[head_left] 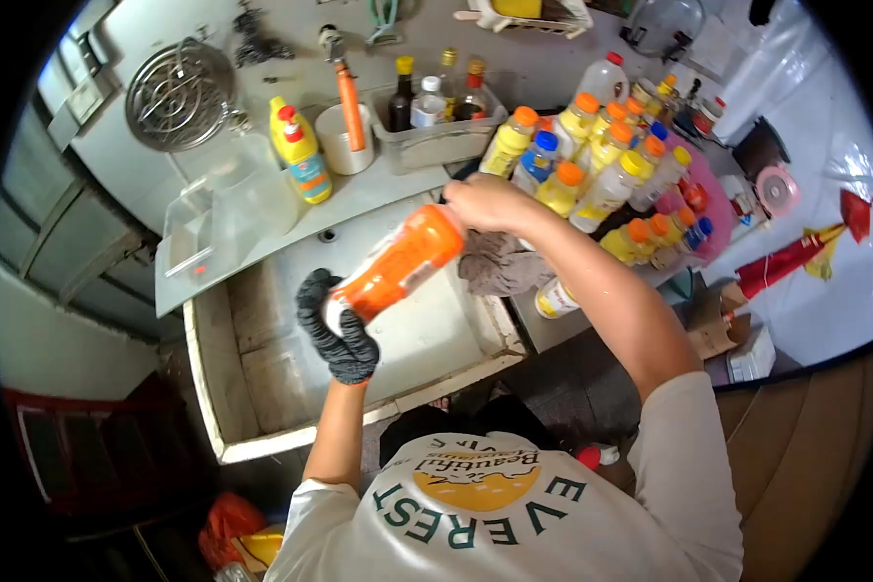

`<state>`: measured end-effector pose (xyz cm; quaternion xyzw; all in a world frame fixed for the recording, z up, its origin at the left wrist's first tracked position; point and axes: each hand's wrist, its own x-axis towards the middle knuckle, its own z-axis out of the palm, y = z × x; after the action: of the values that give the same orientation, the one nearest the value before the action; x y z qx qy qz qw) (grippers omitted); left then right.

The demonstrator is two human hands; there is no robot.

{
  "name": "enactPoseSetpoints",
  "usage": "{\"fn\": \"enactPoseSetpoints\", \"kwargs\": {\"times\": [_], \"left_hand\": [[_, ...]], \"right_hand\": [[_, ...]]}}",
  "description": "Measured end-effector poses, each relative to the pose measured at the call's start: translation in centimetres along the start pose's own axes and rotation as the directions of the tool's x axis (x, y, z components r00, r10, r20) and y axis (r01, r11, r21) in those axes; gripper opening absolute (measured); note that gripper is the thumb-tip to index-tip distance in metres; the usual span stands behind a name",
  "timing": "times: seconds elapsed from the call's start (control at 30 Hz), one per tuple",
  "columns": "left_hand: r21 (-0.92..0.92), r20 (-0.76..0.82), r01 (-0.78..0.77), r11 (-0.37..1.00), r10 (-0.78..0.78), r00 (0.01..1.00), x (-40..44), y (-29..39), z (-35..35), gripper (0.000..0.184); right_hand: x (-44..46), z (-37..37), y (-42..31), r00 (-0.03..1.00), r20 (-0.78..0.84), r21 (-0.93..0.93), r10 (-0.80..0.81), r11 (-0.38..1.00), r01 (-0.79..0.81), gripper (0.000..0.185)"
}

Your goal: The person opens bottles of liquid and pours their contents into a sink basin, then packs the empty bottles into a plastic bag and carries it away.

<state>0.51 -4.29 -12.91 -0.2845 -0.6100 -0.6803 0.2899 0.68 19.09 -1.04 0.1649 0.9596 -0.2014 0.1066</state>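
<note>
My left hand (338, 328), in a dark grey knitted glove, is wrapped around the lower end of an orange plastic bottle (403, 260). The bottle is tilted over the sink (262, 393), its top end up and to the right. My bare right hand (477, 202) has its fingers closed at that top end; the neck and any cap are hidden by them. A crumpled brown-grey cloth (500, 264) lies on the counter just below my right hand. Beside the cloth, a bottle with a yellow-and-white label (556, 298) lies partly under my right forearm.
Several drink bottles (606, 189) with orange, yellow and blue caps crowd the right counter. Behind the sink stand yellow cleaner bottles (306, 160), a white container with an orange-handled tool (347, 107), a bin of sauce bottles (436, 145) and clear plastic tubs (192, 225).
</note>
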Motion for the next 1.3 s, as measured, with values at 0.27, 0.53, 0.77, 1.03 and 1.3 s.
{"fn": "enactPoseSetpoints", "kwargs": {"times": [0.27, 0.53, 0.77, 1.03, 1.3], "left_hand": [[-0.397, -0.152, 0.356, 0.846, -0.443, 0.883, 1.4, -1.6, -1.4, 0.030], [-0.514, -0.040, 0.667, 0.540, -0.792, 0.610, -0.2, -2.3, -2.5, 0.034], [-0.544, 0.182, 0.809, 0.223, -0.910, 0.374, -2.9, -4.6, -3.1, 0.030], [-0.389, 0.599, 0.784, -0.484, -0.779, -0.184, -4.9, -5.1, -3.6, 0.034], [-0.385, 0.736, 0.749, -0.540, -0.669, -0.104, -6.5, -6.8, -5.6, 0.053]], "right_hand": [[-2.4, 1.4, -4.8, 0.870, -0.490, 0.273, 0.060, 0.958, 0.088, 0.045], [-2.4, 3.4, -4.8, 0.873, -0.486, 0.269, -0.042, 0.943, 0.195, 0.041], [-2.4, 6.1, -4.5, 0.854, -0.516, 0.110, -0.064, 0.984, 0.140, 0.032], [-4.3, 7.0, -4.9, 0.868, -0.454, -0.088, -0.200, 0.980, 0.179, 0.031], [-4.6, 7.3, -5.0, 0.764, -0.340, -0.313, -0.549, 0.832, 0.459, 0.024]]}}
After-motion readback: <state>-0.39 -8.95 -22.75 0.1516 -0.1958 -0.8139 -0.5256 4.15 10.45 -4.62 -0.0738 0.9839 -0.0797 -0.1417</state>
